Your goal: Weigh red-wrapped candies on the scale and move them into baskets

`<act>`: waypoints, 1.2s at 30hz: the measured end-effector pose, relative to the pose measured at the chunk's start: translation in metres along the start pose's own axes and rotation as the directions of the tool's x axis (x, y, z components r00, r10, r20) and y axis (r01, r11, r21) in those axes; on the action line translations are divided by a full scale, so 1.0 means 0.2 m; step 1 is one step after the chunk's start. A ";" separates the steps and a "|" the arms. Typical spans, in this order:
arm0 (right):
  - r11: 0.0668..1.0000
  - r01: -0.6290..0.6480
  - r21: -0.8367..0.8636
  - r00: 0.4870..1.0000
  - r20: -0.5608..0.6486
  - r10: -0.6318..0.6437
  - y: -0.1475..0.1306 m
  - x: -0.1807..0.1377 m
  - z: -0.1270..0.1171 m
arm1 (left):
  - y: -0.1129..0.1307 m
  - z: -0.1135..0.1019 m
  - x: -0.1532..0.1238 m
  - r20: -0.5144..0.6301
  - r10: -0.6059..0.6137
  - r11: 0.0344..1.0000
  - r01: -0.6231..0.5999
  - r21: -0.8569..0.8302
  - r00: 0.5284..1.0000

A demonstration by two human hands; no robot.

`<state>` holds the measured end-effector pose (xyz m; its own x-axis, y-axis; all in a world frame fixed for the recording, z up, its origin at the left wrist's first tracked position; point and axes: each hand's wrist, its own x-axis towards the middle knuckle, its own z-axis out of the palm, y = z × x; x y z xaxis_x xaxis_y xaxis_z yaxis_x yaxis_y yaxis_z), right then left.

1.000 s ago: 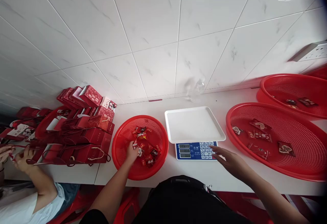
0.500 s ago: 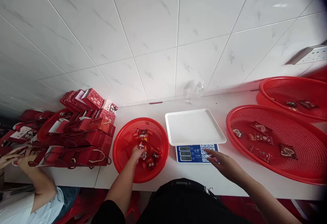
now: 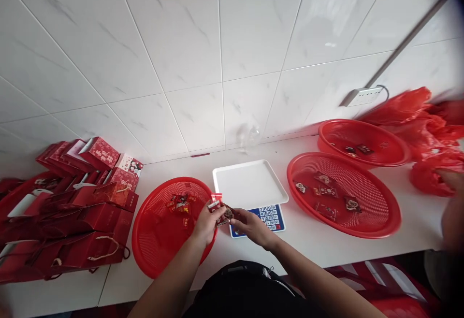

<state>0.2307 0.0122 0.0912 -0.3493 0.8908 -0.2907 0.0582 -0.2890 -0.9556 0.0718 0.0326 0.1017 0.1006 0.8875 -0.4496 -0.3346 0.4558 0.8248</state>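
My left hand is closed on a few small wrapped candies in red and brown packets, over the right rim of a red plastic basket. Against the same bunch, my right hand pinches a dark wrapped candy with its thumb and fingers. More wrapped candies lie in the basket's far half. Just beyond my hands stands a digital scale with a bare white tray on top. My right hand covers part of its display and keypad.
Red gift boxes are stacked at left. On the right, two red baskets, a near one and a far one, hold a few candies. Behind them are red plastic bags; another person's blurred hand is at the right edge.
My left hand has come up out of the basket with candies. My right hand has moved left from the scale to meet it. The view has turned right.
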 end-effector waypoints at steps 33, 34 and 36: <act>0.862 -0.169 0.477 0.917 -0.244 0.315 0.09 0.01 -0.23 | -0.14 0.01 0.00 0.050 -0.317 0.937 0.305 0.170 0.947; 0.863 -0.175 0.474 0.921 -0.231 0.314 0.10 0.01 -0.24 | -0.14 0.00 0.00 0.053 -0.316 0.943 0.308 0.126 0.947; 0.910 -0.231 0.343 0.924 -0.216 0.316 0.12 0.01 -0.27 | -0.13 -0.01 -0.01 0.069 -0.310 0.950 0.306 0.067 0.948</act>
<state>0.2810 0.0265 0.0654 -0.1018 0.8073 -0.5813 -0.1868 -0.5894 -0.7859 0.0792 0.0191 0.0811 0.2641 0.7049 -0.6583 -0.2244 0.7087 0.6689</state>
